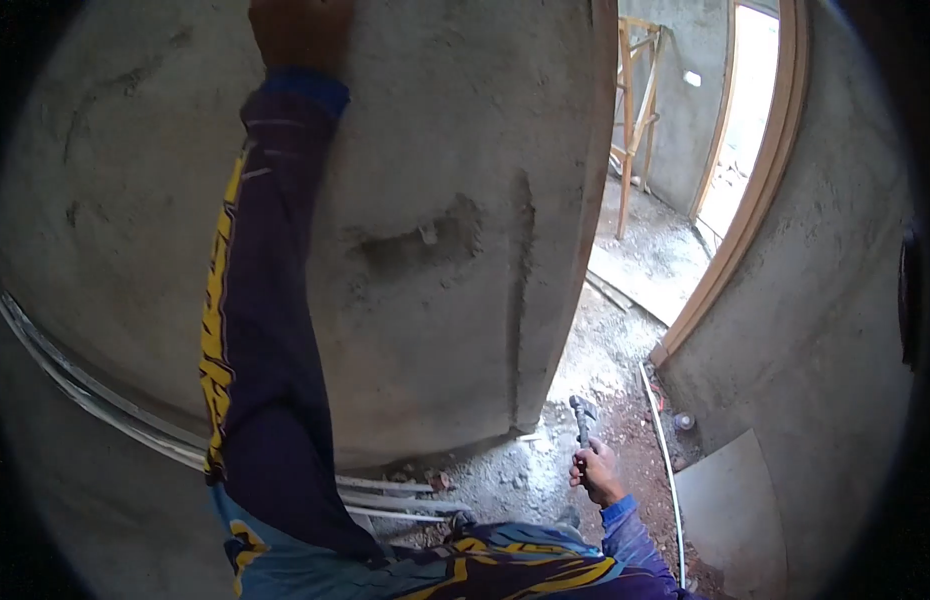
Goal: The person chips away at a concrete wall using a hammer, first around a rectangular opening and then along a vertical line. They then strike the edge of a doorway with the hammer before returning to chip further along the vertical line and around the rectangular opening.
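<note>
My right hand [599,472], low and right of the middle, is wrapped round the handle of a hammer [584,408]. The hammer's head points up and away from me, over the rubble floor. My left arm reaches up along the grey plastered wall [415,340]. At the top edge of the view my left hand [301,35] is against or close to that wall, with its fingers cut off or hidden. Right of my left sleeve, a rough hollow [420,240] and a vertical groove [522,300] mark the plaster.
A wooden door frame [745,210] stands to the right, with a wooden trestle [630,120] beyond. A white pipe [666,455] runs along the rubble floor past a bottle [684,422] and a leaning board [735,510]. Several pipes [400,502] lie at the wall's foot.
</note>
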`<state>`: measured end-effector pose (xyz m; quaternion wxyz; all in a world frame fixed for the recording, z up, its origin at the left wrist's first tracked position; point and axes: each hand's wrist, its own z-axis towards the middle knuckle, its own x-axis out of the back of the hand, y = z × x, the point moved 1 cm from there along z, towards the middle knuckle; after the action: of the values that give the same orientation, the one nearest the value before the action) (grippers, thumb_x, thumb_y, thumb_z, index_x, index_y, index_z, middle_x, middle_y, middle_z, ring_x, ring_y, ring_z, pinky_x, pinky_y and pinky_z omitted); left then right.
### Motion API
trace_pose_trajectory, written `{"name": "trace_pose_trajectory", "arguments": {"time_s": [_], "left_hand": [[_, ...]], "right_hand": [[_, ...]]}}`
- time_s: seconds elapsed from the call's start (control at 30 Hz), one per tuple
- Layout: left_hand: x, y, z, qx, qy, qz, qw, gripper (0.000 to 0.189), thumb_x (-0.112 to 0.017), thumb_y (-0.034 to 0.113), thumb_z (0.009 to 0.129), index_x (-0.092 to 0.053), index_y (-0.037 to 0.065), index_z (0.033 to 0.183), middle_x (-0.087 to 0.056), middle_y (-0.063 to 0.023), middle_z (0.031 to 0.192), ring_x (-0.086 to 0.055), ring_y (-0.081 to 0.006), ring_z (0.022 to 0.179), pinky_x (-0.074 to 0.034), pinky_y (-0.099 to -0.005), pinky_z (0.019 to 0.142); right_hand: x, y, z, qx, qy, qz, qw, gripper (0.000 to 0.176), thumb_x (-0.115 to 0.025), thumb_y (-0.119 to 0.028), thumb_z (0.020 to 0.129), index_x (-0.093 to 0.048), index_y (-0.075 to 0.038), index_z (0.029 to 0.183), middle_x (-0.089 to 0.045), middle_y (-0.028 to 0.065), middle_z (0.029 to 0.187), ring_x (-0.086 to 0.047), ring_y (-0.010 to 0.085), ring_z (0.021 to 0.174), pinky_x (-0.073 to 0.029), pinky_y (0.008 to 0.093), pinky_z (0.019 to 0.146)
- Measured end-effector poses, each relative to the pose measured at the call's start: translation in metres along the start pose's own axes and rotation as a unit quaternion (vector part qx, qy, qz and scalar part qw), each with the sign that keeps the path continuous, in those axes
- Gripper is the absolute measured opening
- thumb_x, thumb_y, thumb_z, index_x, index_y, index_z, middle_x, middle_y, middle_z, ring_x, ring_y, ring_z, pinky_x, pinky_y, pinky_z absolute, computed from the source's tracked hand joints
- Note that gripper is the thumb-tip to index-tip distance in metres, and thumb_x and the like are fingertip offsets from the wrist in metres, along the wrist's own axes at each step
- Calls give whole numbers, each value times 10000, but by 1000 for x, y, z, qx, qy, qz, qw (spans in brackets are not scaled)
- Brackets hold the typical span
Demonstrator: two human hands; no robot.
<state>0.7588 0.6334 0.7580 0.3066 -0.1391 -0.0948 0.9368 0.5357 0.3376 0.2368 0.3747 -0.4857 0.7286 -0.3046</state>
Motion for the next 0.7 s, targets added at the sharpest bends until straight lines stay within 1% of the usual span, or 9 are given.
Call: {"name": "trace_pose_trajectory", "arguments": {"time_s": [0.03,0.1,0.23,0.33,0.37,0.4,0.43,0.63,0.7], "left_hand": [[1,2,2,-8,8,2,1000,147,-667,92,800,-614,-38,758,-584,-138,816,-542,-216,639,-454,-335,594],[5,6,4,69,-38,52,996,132,-681,76,785,-620,-41,783,-589,-134,823,-558,-218,654,-463,-333,604],[6,10,4,47,-10,-29,998,111,-678,54,781,-628,-41,807,-587,-132,822,-574,-235,672,-471,-339,619],[-1,-2,3,4,6,-49,999,110,-673,55,784,-632,-43,812,-581,-132,825,-583,-246,696,-475,-343,630],[-4,-4,3,-39,14,-4,999,105,-672,53,786,-634,-41,813,-581,-134,833,-584,-247,702,-477,-344,632],[-6,-5,1,-79,21,41,996,100,-670,51,787,-637,-39,814,-580,-135,841,-585,-248,709,-478,-345,634],[-6,-5,-1,-76,20,43,996,100,-670,51,787,-637,-39,814,-580,-135,841,-585,-248,709,-478,-345,634],[1,1,2,21,-22,22,999,136,-671,76,775,-603,-39,751,-575,-138,854,-560,-217,672,-460,-338,605],[-9,-4,-2,3,47,-78,996,155,-671,84,769,-579,-33,724,-559,-119,790,-511,-199,605,-428,-325,556]], "right_hand": [[-6,-10,3,10,-5,1,1000,177,-472,-60,845,-471,-7,1015,-486,59,669,-495,126,471,-430,271,369],[-13,-23,8,20,-41,-1,999,196,-476,-55,839,-476,-10,1029,-483,57,667,-483,126,456,-400,262,353],[-30,-30,13,42,-43,16,998,186,-483,-52,831,-470,-12,1012,-479,53,664,-474,124,444,-378,257,344],[-37,-34,12,71,-49,-50,995,94,-496,-54,809,-498,-5,889,-467,42,579,-443,124,394,-368,268,336],[-41,-35,11,70,-43,-47,995,74,-495,-54,801,-507,-3,852,-460,38,550,-433,124,378,-363,273,331],[-43,-36,8,70,-43,-48,996,74,-495,-54,801,-507,-3,852,-460,38,550,-433,124,378,-363,273,331],[-44,-39,5,73,-44,-61,995,74,-493,-53,799,-503,-3,853,-459,37,551,-436,123,381,-361,271,330],[-45,-50,1,76,-44,-59,994,159,-500,-63,785,-524,12,924,-461,33,547,-439,121,377,-362,264,333],[-48,-70,-5,96,-52,-103,989,239,-502,-61,775,-537,22,997,-466,31,548,-445,116,376,-370,269,337]]}}
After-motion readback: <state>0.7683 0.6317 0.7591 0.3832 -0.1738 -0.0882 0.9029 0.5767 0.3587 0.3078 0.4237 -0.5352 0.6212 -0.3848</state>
